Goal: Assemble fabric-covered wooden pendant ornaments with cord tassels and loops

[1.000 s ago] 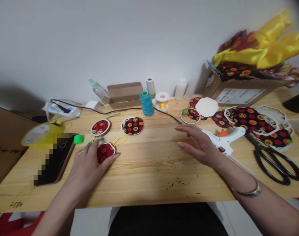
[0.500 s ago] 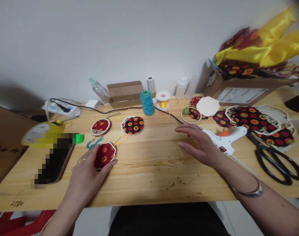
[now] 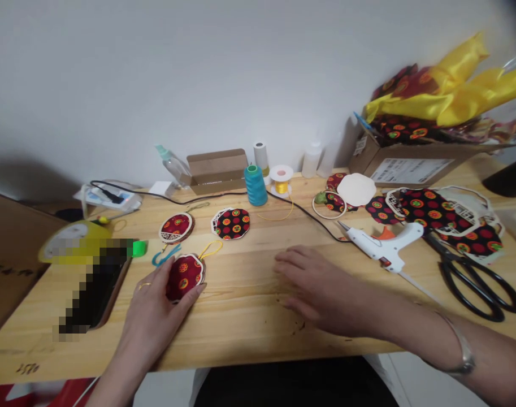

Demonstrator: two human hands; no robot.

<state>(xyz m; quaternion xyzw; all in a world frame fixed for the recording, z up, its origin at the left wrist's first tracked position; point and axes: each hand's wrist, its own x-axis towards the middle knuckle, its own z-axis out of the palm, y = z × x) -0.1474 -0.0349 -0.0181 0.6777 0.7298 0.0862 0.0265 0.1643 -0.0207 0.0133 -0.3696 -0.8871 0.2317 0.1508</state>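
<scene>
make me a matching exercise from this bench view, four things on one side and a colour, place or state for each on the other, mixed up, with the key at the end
Things
1. left hand
2. glue gun
3. scissors
4. thread cone

Descriptions
A. white, with an orange trigger
B. teal, standing upright towards the wall
C. thumb and fingers at the edges of a red patterned ornament
D. black, with two looped handles

Right pairs: 1-C, 2-A, 3-D, 4-B
</scene>
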